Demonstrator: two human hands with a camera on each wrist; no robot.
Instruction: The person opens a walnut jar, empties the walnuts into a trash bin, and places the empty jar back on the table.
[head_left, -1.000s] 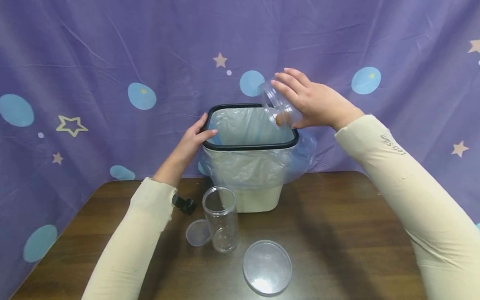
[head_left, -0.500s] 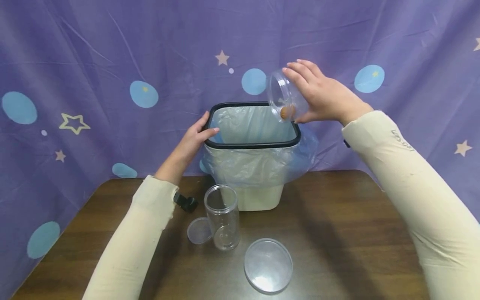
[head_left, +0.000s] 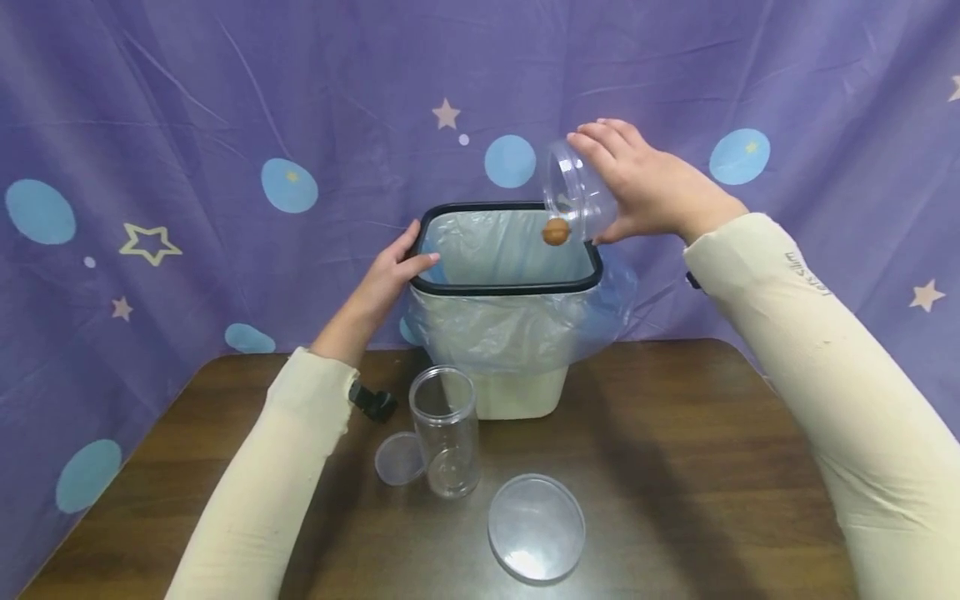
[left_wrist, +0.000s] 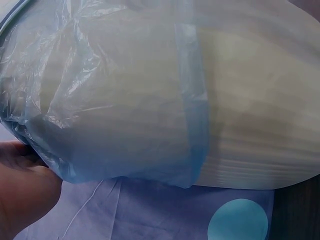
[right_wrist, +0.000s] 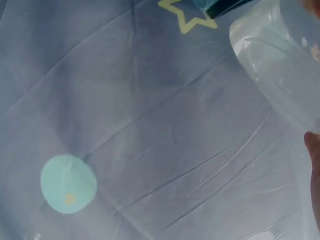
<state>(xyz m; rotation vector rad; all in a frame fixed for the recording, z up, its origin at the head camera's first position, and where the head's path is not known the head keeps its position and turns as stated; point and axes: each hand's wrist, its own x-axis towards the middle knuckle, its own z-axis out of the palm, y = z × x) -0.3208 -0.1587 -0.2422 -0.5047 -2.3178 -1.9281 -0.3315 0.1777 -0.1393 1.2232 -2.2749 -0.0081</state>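
Observation:
My left hand (head_left: 386,271) grips the left rim of a white trash bin (head_left: 517,396) with a black rim (head_left: 502,290), its thumb over the inside. A thin bluish plastic bag (head_left: 495,325) lines the bin and hangs over its outside, also filling the left wrist view. Above the bin's right side, my right hand (head_left: 652,187) holds a clear plastic jar (head_left: 592,200) on its side, mouth toward the left. At the mouth's lower edge is a brown ball-shaped thing (head_left: 556,232) with a ridge round its middle. The right wrist view shows the jar (right_wrist: 275,65) at the upper right.
A tall clear jar (head_left: 444,442) without a lid stands upright in front of the bin. A small clear lid (head_left: 400,458) lies to its left, and a larger lid (head_left: 536,529) nearer on the wooden table (head_left: 712,467). Behind hangs a purple curtain (head_left: 360,100).
The right hand has shifted slightly up and right with the jar. Inside it, the brown ball-shaped thing has moved left to the mouth. The left hand keeps its grip on the rim.

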